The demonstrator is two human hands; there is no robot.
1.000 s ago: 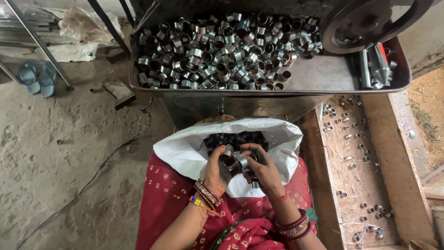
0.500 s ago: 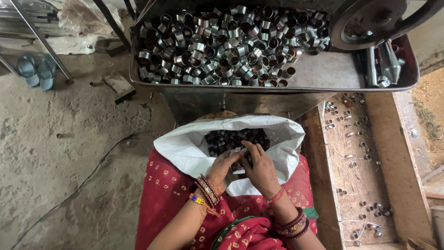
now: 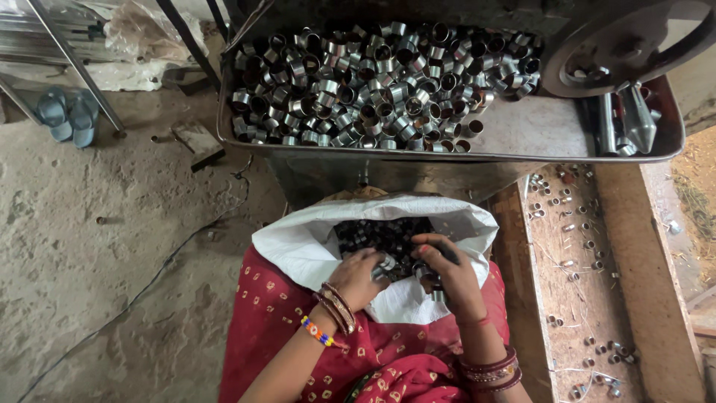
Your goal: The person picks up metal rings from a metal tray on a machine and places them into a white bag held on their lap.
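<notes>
A white sack lies open on my lap, over red patterned cloth, and holds several dark metal rings. My left hand reaches into the sack's mouth, fingers curled among the rings. My right hand is beside it inside the sack, closed around a few rings. Bangles circle both wrists. Beyond the sack, a metal tray carries a heap of shiny metal rings.
A wooden bench on the right is scattered with small rings. A metal wheel and tools sit at the tray's right end. Blue sandals, a cable and metal rods lie on the dirt floor to the left.
Both hands have stayed in the sack, shifting slightly lower among the rings. The view has tilted a little.
</notes>
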